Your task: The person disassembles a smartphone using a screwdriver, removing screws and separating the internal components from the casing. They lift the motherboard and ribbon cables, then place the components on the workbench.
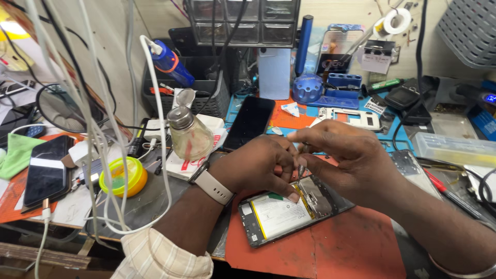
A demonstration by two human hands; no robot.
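Opened phone (287, 214), back cover off, white battery and circuit board exposed, lying tilted on the red mat (330, 248) at the near bench edge; its upper end is hidden under the hands. Left hand (256, 168), pale watch strap at the wrist, presses fingertips on the phone; right hand (343, 155) pinches a thin screwdriver (301, 168), tip at the board, shaft mostly covered. Beyond: glass dispenser bottle (190, 134), black phone (250, 123) face down or dark, cluttered tool tray indistinct.
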